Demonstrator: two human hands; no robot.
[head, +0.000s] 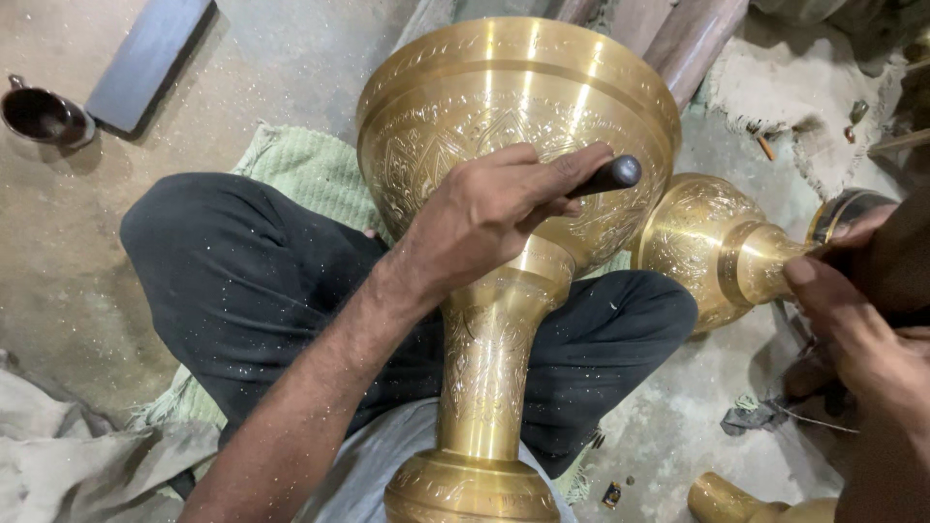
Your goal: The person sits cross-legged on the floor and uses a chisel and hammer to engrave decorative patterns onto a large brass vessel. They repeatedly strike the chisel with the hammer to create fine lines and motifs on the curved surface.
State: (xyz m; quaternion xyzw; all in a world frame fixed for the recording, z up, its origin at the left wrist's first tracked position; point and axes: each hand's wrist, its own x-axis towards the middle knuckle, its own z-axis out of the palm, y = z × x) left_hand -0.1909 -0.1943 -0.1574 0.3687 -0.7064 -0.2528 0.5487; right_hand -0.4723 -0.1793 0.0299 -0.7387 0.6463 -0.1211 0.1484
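Observation:
A large engraved brass goblet-shaped vessel (465, 87) lies tilted across my crossed legs in black trousers (242, 291), its wide bowl pointing away and its stem (489, 378) and base toward my body. My left hand (484, 208) rests on the bowl's side and grips a short dark metal tool (605, 176), its blunt end sticking out to the right. My right hand (852, 329) is at the right edge, curled around a dark brown object (901, 261) that is partly cut off by the frame. It is beside a second engraved brass vessel (697, 242) lying on its side.
A green mat (300, 160) lies under my legs on a dusty floor. A dark cup (39, 114) and a dark flat slab (145, 58) are at the top left. Wooden pieces (693, 39) lie behind the bowl. Another brass piece (736, 504) is at the bottom right, grey cloth (58, 455) at the lower left.

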